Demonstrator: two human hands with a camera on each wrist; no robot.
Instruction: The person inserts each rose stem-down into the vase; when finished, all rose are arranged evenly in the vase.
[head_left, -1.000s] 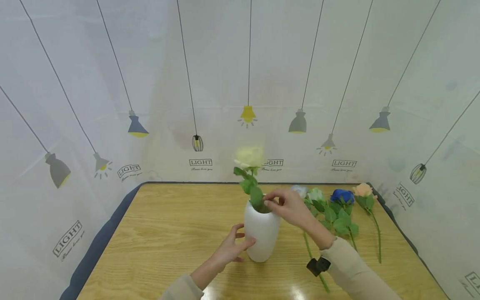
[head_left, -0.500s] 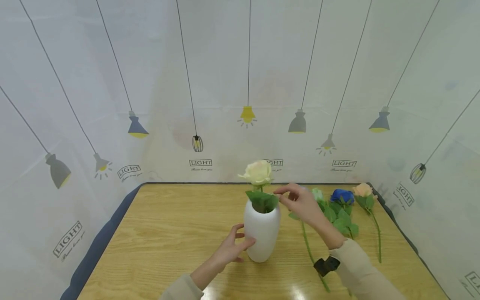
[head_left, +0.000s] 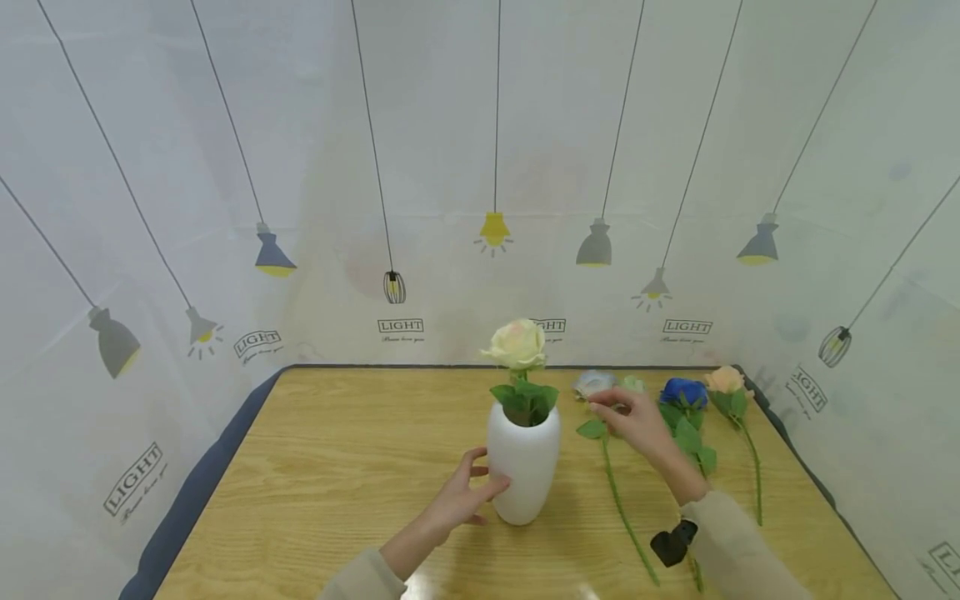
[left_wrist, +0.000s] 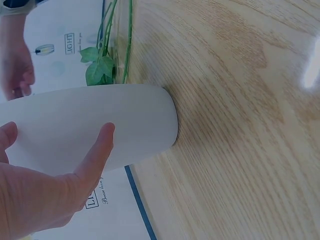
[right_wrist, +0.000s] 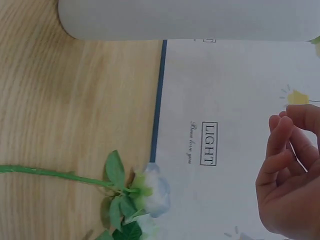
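Note:
A white vase [head_left: 523, 471] stands upright on the wooden table, with a cream rose [head_left: 516, 344] in its mouth and green leaves at the rim. My left hand [head_left: 461, 493] holds the vase low on its left side; in the left wrist view the thumb [left_wrist: 102, 145] lies along the wall. To the right of the vase, my right hand [head_left: 643, 427] hovers with loosely bent fingers and holds nothing. Nearest to it lies a pale blue rose [head_left: 594, 383], whose flower and stem also show in the right wrist view. A pale green rose [head_left: 633, 383] is partly hidden by the right hand.
Farther right on the table [head_left: 337, 467] lie a dark blue rose [head_left: 684, 392] and a peach rose [head_left: 725, 380], stems towards me. Behind the table's back edge hangs a pale cloth [head_left: 450, 167] printed with lamps.
The cream rose has sunk lower into the vase. My right hand has let go of it and moved right, away from the vase mouth. My left hand stays on the vase.

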